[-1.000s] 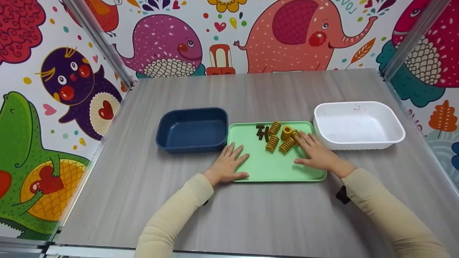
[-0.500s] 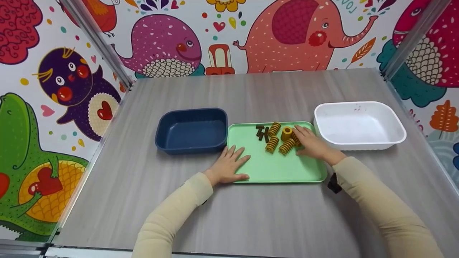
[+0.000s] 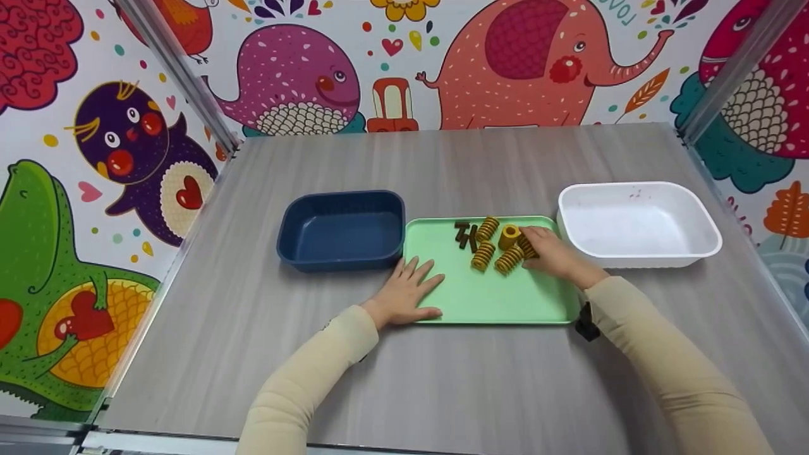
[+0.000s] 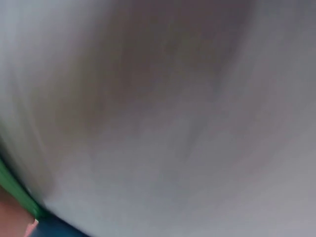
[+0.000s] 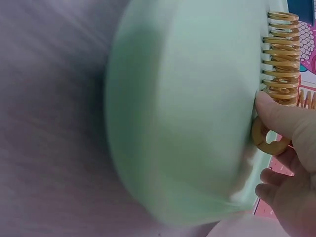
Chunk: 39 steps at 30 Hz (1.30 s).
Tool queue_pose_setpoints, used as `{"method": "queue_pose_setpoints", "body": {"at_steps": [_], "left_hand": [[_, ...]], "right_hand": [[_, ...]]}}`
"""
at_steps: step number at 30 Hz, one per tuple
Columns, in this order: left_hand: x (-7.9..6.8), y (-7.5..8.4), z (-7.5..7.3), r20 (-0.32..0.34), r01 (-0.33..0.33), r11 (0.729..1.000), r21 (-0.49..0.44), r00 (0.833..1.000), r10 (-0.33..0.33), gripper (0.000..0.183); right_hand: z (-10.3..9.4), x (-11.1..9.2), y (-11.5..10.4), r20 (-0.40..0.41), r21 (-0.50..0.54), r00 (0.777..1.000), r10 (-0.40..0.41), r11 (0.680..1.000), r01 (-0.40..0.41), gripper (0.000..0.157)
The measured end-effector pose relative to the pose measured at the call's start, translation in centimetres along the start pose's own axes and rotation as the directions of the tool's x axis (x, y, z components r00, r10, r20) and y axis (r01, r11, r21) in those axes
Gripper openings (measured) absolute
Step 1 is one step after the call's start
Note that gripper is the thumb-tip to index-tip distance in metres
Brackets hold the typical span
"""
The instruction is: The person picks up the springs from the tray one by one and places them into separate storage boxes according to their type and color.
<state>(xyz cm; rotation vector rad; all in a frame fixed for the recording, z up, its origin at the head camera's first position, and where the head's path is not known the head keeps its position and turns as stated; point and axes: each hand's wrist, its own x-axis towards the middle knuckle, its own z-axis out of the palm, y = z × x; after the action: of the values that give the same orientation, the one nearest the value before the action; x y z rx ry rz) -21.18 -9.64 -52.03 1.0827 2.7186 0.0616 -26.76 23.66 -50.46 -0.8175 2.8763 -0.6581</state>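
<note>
My left hand (image 3: 404,294) lies with fingers spread on the left edge of a light green tray (image 3: 493,300). In the left wrist view only blurred table, a green strip of the tray (image 4: 17,190) and a bit of skin show. My right hand (image 3: 556,256) is over the tray's right side, pinching a yellow coil spring (image 5: 269,148) between thumb and fingers; its round end faces the right wrist camera. Other yellow springs (image 3: 483,256) lie just left of it, and one thick yellow spring (image 3: 509,237) stands on end. Several small dark brown pieces (image 3: 464,235) lie at the tray's back.
A dark blue bin (image 3: 341,260) stands at the tray's left, close to my left fingertips. To the right, a white bin (image 3: 638,258) stands beside the tray's back corner. Metal posts (image 3: 183,76) and cartoon-printed walls bound the grey table (image 3: 404,385).
My right hand has moved a little left and its fingers have closed round the rightmost spring. The left hand stays on the tray edge.
</note>
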Motion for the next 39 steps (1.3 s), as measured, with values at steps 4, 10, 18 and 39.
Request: {"method": "queue_pose_setpoints", "body": {"at_steps": [4, 10, 18, 39], "left_hand": [[-0.1, 0.0, -0.1, -0.010, -0.007, 1.000, -0.010, 1.000, 0.007, 0.073], [-0.1, -0.1, 0.0, -0.028, -0.017, 1.000, -0.021, 0.999, 0.016, 0.072], [-0.1, 0.0, 0.1, -0.030, -0.009, 0.999, -0.037, 1.000, 0.008, 0.070], [0.1, -0.3, 0.6, -0.042, -0.022, 1.000, -0.011, 0.999, 0.021, 0.073]], "right_hand": [[0.0, -0.1, -0.1, 0.007, 0.008, 0.999, 0.032, 0.999, -0.032, 0.070], [-0.5, -0.4, -0.3, 0.040, 0.002, 0.997, 0.068, 0.998, -0.068, 0.067], [-1.0, -0.8, -0.8, 0.067, -0.048, 0.996, 0.064, 0.997, -0.061, 0.061], [-5.2, -1.5, -3.4, -0.004, 0.065, 0.995, 0.103, 0.993, -0.103, 0.058]]}}
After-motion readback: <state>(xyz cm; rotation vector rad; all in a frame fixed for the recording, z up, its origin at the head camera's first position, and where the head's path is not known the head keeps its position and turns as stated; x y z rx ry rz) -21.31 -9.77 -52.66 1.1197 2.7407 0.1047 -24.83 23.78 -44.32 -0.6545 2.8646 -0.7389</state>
